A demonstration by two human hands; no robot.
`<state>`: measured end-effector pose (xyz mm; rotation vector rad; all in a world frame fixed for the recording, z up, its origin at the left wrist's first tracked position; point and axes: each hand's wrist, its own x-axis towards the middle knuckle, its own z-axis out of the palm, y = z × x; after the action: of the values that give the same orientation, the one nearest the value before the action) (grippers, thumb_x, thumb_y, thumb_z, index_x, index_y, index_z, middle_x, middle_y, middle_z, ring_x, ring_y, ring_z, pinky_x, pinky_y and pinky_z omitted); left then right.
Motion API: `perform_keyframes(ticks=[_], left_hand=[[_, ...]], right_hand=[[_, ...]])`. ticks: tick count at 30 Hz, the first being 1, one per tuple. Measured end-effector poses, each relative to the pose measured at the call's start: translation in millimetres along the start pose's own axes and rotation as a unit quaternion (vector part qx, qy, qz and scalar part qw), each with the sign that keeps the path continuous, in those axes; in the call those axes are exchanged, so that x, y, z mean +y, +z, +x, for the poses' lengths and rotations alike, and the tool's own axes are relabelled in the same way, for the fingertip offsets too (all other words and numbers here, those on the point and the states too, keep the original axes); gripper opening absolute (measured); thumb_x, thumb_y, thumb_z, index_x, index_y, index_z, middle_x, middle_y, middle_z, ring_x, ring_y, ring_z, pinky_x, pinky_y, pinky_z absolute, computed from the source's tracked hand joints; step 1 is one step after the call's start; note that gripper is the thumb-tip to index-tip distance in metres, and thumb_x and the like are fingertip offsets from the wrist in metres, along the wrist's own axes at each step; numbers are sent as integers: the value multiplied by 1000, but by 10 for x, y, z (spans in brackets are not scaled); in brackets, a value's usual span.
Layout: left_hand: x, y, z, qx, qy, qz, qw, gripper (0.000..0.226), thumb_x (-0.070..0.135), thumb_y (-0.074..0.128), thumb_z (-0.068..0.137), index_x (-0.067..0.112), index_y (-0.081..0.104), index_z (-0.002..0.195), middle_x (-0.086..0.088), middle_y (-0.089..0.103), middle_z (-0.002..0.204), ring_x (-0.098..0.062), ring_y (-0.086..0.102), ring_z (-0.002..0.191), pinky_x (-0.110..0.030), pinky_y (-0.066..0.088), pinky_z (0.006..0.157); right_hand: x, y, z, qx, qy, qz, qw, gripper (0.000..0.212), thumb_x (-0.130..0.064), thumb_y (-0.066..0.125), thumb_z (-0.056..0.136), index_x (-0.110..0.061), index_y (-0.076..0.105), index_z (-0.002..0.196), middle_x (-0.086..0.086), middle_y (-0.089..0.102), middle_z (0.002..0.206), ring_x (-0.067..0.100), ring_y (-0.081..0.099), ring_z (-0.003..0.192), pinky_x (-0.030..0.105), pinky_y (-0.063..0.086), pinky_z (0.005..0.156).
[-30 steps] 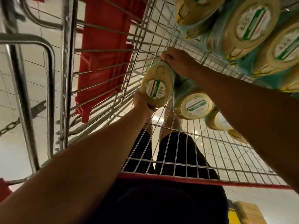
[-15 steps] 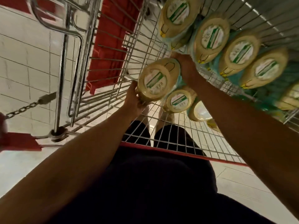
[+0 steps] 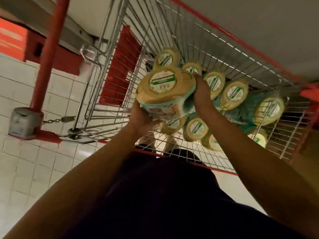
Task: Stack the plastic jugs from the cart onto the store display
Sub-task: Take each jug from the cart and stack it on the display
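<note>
Above cart, jug clasped between left fingers, right fingers

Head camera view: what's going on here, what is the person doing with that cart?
A person holds one jug with both hands over the wire cart. The left hand grips its lower near side and the right hand grips its right side. Several other jugs lie in the cart basket below. The store display is not in view, so this jug is not yet stacked.
</note>
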<state>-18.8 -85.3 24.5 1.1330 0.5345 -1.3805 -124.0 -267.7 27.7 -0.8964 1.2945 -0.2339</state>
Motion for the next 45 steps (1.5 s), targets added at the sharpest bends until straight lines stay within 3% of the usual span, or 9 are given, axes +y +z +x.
perform_keyframes(ticks=[6, 11, 17, 20, 23, 27, 30, 36, 45], left_hand=[[239, 502, -512, -26, 30, 127, 991, 78, 78, 25, 98, 24, 62, 140, -13, 66, 138, -37, 59, 132, -63, 46, 107], [240, 707, -990, -70, 56, 228, 970, 70, 75, 20, 101, 34, 65, 135, -4, 70, 134, -27, 66, 125, -53, 55, 97], [102, 741, -1533, -145, 46, 317, 936, 76, 77, 15, 99, 33, 57, 145, -5, 70, 135, -29, 63, 128, -62, 48, 106], [22, 714, -1669, -150, 44, 328, 931, 68, 72, 20, 102, 31, 58, 142, -7, 72, 130, -30, 67, 123, -62, 53, 100], [-153, 680, -1817, -162, 34, 366, 916, 68, 72, 21, 102, 32, 56, 144, -6, 71, 132, -31, 65, 125, -63, 53, 100], [-608, 734, -2074, -209, 2, 420, 883, 66, 75, 26, 98, 35, 60, 137, -4, 72, 131, -29, 65, 125, -64, 51, 103], [-1013, 848, -2220, -255, -23, 466, 847, 70, 78, 29, 95, 35, 59, 142, -4, 71, 133, -28, 65, 126, -64, 49, 105], [-2049, 1162, -2476, -330, -51, 564, 755, 63, 77, 19, 99, 49, 70, 124, 2, 73, 128, -22, 69, 120, -56, 57, 97], [-3941, 1449, -2944, -374, -72, 606, 699, 62, 79, 22, 98, 49, 68, 127, 2, 74, 126, -15, 72, 111, -46, 62, 84]], right_hand=[[-298, -264, -843, 46, -114, 35, 992, 48, -59, 47, 94, -31, 76, 69, -11, 73, 69, 0, 69, 67, 17, 54, 64], [-314, -511, -1453, 92, -172, 89, 977, 58, -82, 46, 83, -34, 66, 59, 1, 65, 69, 13, 65, 67, 32, 52, 70], [-30, -685, -2324, 187, -201, 191, 942, 55, -84, 52, 77, -32, 66, 73, 9, 62, 80, 22, 62, 78, 37, 52, 74], [200, -724, -2550, 195, -202, 203, 938, 60, -79, 47, 88, -28, 78, 85, 3, 78, 94, 21, 75, 96, 41, 58, 90], [478, -775, -2875, 229, -212, 236, 920, 51, -68, 43, 99, -35, 83, 97, 5, 81, 104, 23, 76, 104, 38, 61, 86], [923, -988, -3415, 291, -227, 289, 883, 50, -62, 41, 105, -32, 82, 101, 5, 81, 105, 24, 77, 104, 32, 62, 81], [1223, -1253, -3772, 356, -215, 307, 856, 55, -69, 44, 99, -28, 80, 100, 7, 81, 102, 26, 78, 101, 40, 63, 86], [1791, -1962, -4424, 445, -196, 341, 804, 52, -74, 41, 94, -42, 79, 78, -1, 81, 90, 20, 78, 91, 43, 60, 87], [2876, -3254, -5364, 488, -196, 378, 762, 59, -63, 36, 105, -40, 76, 68, -4, 76, 75, 15, 75, 78, 44, 60, 86]])
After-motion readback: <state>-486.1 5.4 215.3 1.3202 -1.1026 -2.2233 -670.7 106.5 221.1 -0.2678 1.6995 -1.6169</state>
